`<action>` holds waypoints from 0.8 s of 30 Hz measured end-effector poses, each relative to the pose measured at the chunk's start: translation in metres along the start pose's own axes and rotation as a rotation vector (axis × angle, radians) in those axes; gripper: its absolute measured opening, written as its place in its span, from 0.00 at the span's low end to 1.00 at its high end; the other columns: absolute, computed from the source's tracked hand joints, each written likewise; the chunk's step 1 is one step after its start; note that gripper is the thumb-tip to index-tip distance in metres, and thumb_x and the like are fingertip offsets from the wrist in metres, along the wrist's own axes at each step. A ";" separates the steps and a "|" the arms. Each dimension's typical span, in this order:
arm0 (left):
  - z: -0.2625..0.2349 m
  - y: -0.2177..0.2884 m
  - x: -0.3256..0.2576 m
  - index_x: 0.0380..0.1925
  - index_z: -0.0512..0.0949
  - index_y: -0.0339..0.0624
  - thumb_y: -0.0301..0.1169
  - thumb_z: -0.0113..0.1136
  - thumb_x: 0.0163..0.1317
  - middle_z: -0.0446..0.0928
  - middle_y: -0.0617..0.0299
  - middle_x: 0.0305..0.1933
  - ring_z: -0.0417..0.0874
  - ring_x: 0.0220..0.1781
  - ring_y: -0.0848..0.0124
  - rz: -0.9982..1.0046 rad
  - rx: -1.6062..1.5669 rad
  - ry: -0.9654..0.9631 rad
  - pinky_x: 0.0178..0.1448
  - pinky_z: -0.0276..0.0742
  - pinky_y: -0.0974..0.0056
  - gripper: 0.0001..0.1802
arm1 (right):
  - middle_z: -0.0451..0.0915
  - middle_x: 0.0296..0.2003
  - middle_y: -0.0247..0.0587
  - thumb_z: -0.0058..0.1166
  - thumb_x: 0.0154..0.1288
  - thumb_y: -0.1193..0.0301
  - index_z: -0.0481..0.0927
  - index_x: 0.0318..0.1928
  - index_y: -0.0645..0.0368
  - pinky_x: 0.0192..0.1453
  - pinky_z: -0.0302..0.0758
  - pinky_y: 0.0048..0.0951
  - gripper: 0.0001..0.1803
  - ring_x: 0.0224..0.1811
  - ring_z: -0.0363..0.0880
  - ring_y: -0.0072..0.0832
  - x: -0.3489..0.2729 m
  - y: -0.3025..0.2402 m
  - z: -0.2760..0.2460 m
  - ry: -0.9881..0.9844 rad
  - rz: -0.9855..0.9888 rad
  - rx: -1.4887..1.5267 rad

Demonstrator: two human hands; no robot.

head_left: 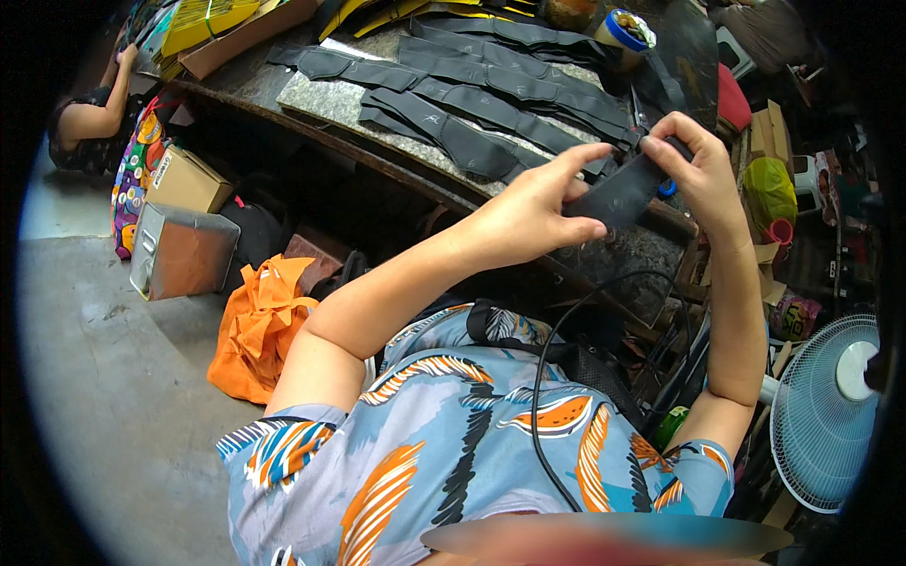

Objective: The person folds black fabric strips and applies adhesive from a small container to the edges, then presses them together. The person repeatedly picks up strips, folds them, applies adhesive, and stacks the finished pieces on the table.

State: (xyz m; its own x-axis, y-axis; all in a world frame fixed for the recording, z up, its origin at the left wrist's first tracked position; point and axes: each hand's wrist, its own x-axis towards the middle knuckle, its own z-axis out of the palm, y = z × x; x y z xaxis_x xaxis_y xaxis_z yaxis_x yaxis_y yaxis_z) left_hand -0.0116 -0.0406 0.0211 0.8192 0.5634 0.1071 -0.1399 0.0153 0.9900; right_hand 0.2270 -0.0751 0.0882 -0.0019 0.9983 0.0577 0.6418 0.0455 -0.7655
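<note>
A flat black strip (pixel 621 195), leather-like, is held up over the near edge of the workbench. My right hand (pixel 696 170) pinches its upper right end between thumb and fingers. My left hand (pixel 543 206) is at the strip's other end, thumb and forefinger spread wide apart. Its remaining fingers are curled against the strip and partly hidden, so their grip is unclear. Just beyond my hands is a slim, dark pointed tool (pixel 637 113), its kind hard to make out. Several similar black pieces (pixel 472 146) lie in overlapping rows on the bench, with pale marks on some.
The workbench (pixel 321 91) has a grey, worn top. A blue-and-white tub (pixel 625 36) stands at its far side, and yellow bundles (pixel 203 24) lie far left. An orange bag (pixel 255 340) and a cardboard box (pixel 189 179) are at left. A fan (pixel 821 415) stands right. Another person's arm (pixel 111 104) shows far left.
</note>
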 end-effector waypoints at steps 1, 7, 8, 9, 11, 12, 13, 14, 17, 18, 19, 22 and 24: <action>-0.003 0.001 -0.003 0.72 0.59 0.42 0.21 0.66 0.60 0.77 0.65 0.38 0.77 0.39 0.80 0.001 0.046 0.039 0.44 0.73 0.75 0.41 | 0.74 0.29 0.26 0.60 0.68 0.67 0.79 0.37 0.60 0.38 0.68 0.17 0.09 0.34 0.71 0.12 0.001 0.006 -0.004 0.016 -0.011 0.033; -0.007 -0.007 -0.025 0.65 0.68 0.43 0.24 0.61 0.65 0.78 0.65 0.36 0.74 0.31 0.80 -0.186 0.204 -0.005 0.32 0.74 0.71 0.28 | 0.74 0.33 0.24 0.61 0.66 0.65 0.79 0.39 0.57 0.45 0.68 0.16 0.10 0.38 0.71 0.13 -0.002 0.037 -0.009 -0.074 0.130 0.266; -0.008 -0.009 -0.028 0.64 0.70 0.44 0.25 0.61 0.65 0.78 0.64 0.34 0.74 0.30 0.80 -0.172 0.257 -0.008 0.32 0.74 0.71 0.27 | 0.75 0.34 0.25 0.61 0.66 0.66 0.79 0.39 0.57 0.46 0.68 0.17 0.09 0.39 0.71 0.14 -0.004 0.039 -0.006 -0.107 0.128 0.292; -0.012 -0.011 -0.031 0.60 0.74 0.41 0.26 0.59 0.67 0.78 0.63 0.32 0.75 0.29 0.79 -0.017 0.388 0.074 0.34 0.75 0.69 0.21 | 0.75 0.35 0.25 0.61 0.65 0.66 0.79 0.39 0.57 0.47 0.68 0.17 0.09 0.40 0.72 0.14 -0.005 0.040 -0.003 -0.132 0.130 0.314; -0.029 -0.011 -0.035 0.52 0.80 0.42 0.26 0.59 0.67 0.82 0.56 0.34 0.81 0.31 0.71 0.066 0.653 0.202 0.38 0.77 0.67 0.14 | 0.74 0.39 0.27 0.61 0.62 0.71 0.78 0.42 0.57 0.51 0.69 0.19 0.09 0.43 0.72 0.15 -0.006 0.038 0.005 -0.271 0.095 0.286; -0.043 -0.008 -0.037 0.50 0.81 0.43 0.27 0.59 0.67 0.84 0.54 0.35 0.83 0.32 0.67 0.106 0.828 0.246 0.39 0.78 0.66 0.13 | 0.74 0.39 0.27 0.61 0.62 0.71 0.77 0.43 0.58 0.51 0.69 0.19 0.11 0.43 0.72 0.16 -0.006 0.036 0.012 -0.339 0.114 0.317; -0.059 -0.005 -0.037 0.49 0.82 0.45 0.30 0.60 0.66 0.84 0.54 0.36 0.84 0.34 0.63 0.152 0.968 0.268 0.41 0.79 0.64 0.12 | 0.74 0.40 0.28 0.61 0.61 0.74 0.76 0.46 0.59 0.52 0.71 0.21 0.13 0.43 0.72 0.17 -0.002 0.034 0.022 -0.406 0.081 0.327; -0.075 0.000 -0.037 0.48 0.83 0.47 0.32 0.61 0.66 0.85 0.53 0.38 0.85 0.36 0.59 0.210 1.098 0.294 0.42 0.80 0.62 0.12 | 0.75 0.40 0.29 0.61 0.61 0.76 0.75 0.46 0.58 0.50 0.73 0.23 0.14 0.43 0.74 0.18 -0.001 0.032 0.032 -0.437 0.051 0.283; -0.109 0.010 -0.028 0.47 0.83 0.49 0.36 0.61 0.65 0.85 0.55 0.38 0.84 0.41 0.58 0.148 1.499 0.266 0.47 0.80 0.60 0.12 | 0.77 0.35 0.36 0.60 0.61 0.77 0.74 0.48 0.58 0.47 0.75 0.28 0.15 0.38 0.76 0.25 0.009 0.022 0.057 -0.492 -0.104 0.034; -0.114 0.012 -0.025 0.47 0.83 0.50 0.37 0.60 0.65 0.84 0.56 0.36 0.83 0.42 0.59 0.139 1.631 0.272 0.46 0.80 0.60 0.12 | 0.77 0.33 0.39 0.59 0.61 0.77 0.74 0.49 0.58 0.46 0.76 0.29 0.15 0.37 0.77 0.28 0.016 0.020 0.063 -0.496 -0.190 -0.005; -0.116 0.014 -0.021 0.49 0.82 0.52 0.36 0.63 0.63 0.83 0.57 0.42 0.80 0.49 0.59 -0.021 1.673 0.288 0.53 0.76 0.57 0.14 | 0.79 0.31 0.44 0.60 0.62 0.76 0.73 0.49 0.58 0.46 0.77 0.33 0.15 0.36 0.79 0.34 0.022 0.018 0.070 -0.449 -0.226 -0.083; -0.109 0.013 -0.014 0.51 0.81 0.53 0.36 0.67 0.58 0.78 0.59 0.51 0.76 0.55 0.56 0.324 1.991 0.575 0.61 0.70 0.50 0.19 | 0.75 0.26 0.41 0.58 0.64 0.77 0.71 0.49 0.59 0.40 0.72 0.33 0.15 0.30 0.72 0.30 0.031 0.012 0.085 -0.337 -0.193 -0.201; -0.098 0.007 -0.024 0.51 0.81 0.51 0.35 0.71 0.53 0.76 0.59 0.55 0.73 0.60 0.55 0.452 1.643 0.415 0.66 0.66 0.49 0.23 | 0.78 0.28 0.43 0.61 0.63 0.71 0.73 0.47 0.57 0.41 0.74 0.35 0.15 0.32 0.78 0.35 0.031 0.010 0.087 -0.279 -0.207 -0.316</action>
State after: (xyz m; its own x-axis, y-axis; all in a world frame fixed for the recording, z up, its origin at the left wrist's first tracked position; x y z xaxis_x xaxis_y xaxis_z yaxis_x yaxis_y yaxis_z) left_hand -0.0863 0.0267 0.0162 0.6579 0.4460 0.6069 0.5753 -0.8176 -0.0228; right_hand 0.1663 -0.0406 0.0264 -0.3327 0.9429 -0.0188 0.8083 0.2748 -0.5207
